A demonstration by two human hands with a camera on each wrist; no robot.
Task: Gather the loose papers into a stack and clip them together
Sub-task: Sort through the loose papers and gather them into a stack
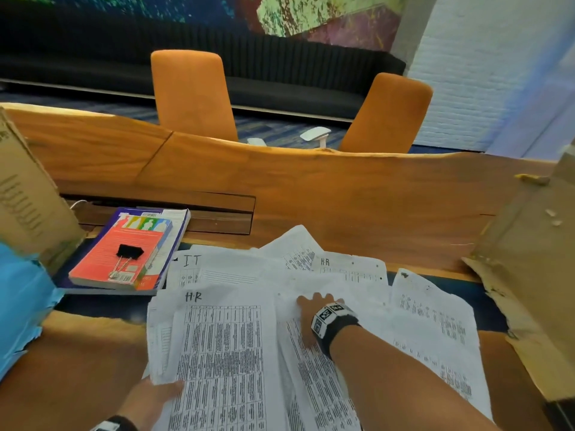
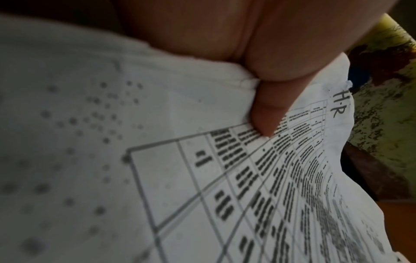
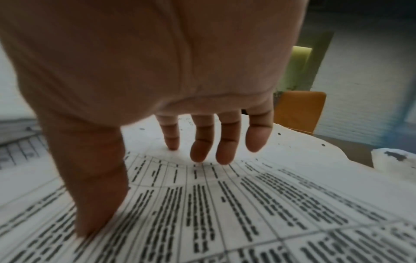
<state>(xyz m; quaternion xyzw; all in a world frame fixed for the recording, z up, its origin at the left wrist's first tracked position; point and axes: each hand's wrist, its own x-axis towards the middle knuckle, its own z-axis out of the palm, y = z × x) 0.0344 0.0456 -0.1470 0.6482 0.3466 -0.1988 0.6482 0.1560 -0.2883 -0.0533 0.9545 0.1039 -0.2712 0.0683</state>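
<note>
2 hands work the near edge of the worktop [image 1: 342, 194]. The left hand [image 1: 152, 399] pinches the lower left corner of a printed sheet headed "H·R" [image 1: 224, 353], thumb [image 2: 268, 113] on top, the other fingers hidden beneath. Beside it, the right hand [image 1: 311, 315] lies palm down on the loose papers [image 1: 311, 275], its fingers [image 3: 202, 147] straight and slightly spread, tips touching the print. Sheets fan out overlapping, their edges uneven, the right ones close to a torn cardboard box [image 1: 522, 259]. At the left, a black binder clip [image 1: 129, 253] rests on stacked books [image 1: 130, 253], just beside the papers' far left corner. Beyond the papers lies bare wood, then 2 orange chairs [image 1: 193, 94].
</note>
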